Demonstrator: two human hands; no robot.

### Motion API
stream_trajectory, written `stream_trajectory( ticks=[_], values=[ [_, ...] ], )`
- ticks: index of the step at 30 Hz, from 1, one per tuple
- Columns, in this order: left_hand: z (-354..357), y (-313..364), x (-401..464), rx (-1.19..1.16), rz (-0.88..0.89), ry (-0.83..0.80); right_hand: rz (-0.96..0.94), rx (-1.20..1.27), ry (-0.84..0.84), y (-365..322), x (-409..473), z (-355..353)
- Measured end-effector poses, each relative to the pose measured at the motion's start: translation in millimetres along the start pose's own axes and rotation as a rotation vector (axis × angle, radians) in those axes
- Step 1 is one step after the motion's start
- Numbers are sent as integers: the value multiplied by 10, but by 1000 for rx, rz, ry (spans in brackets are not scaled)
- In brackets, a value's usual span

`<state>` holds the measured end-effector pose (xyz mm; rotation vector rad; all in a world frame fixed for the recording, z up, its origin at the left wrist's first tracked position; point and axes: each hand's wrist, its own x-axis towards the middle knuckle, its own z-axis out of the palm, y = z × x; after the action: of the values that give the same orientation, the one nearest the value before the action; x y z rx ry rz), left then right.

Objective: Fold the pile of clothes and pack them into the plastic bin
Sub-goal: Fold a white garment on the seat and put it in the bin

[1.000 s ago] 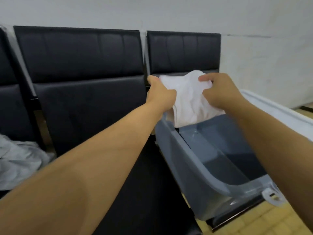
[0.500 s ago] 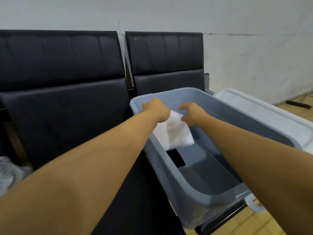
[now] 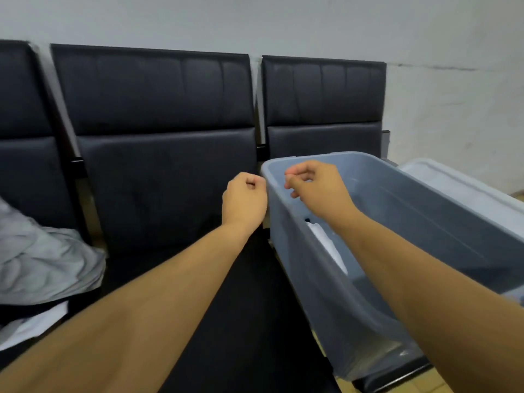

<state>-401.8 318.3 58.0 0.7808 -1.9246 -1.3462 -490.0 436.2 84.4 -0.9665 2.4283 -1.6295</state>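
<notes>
Left hand [image 3: 243,201]: fingers curled, holds nothing, just outside left rim of translucent grey-blue plastic bin [image 3: 317,293]. Right hand [image 3: 317,188]: fingers curled, holds nothing, above bin interior. Folded white garment [image 3: 326,245]: inside bin, against left wall. Crumpled grey clothes pile [image 3: 42,262]: on black padded seat [image 3: 175,194], far left. Bin on rightmost seat.

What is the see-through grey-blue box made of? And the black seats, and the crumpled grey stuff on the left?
The grey-blue storage bin looks like thin translucent plastic: its wall lets light through and shines a little. The black padded seats seem to be leather or imitation leather, smooth with stitched panels and a dull sheen; which one cannot be told. The crumpled grey heap looks like soft woven cloth, since it wrinkles and drapes.
</notes>
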Motion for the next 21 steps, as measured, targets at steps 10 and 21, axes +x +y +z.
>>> stream_trajectory(
  ticks=[10,21],
  values=[
    [-1771,-1218,-92,257,-160,149,-39,-15,-364,-549,-511,1926],
    [-3929,-2451,-299,615,-301,401,-63,-111,-641,-824,-931,3845]
  ],
)
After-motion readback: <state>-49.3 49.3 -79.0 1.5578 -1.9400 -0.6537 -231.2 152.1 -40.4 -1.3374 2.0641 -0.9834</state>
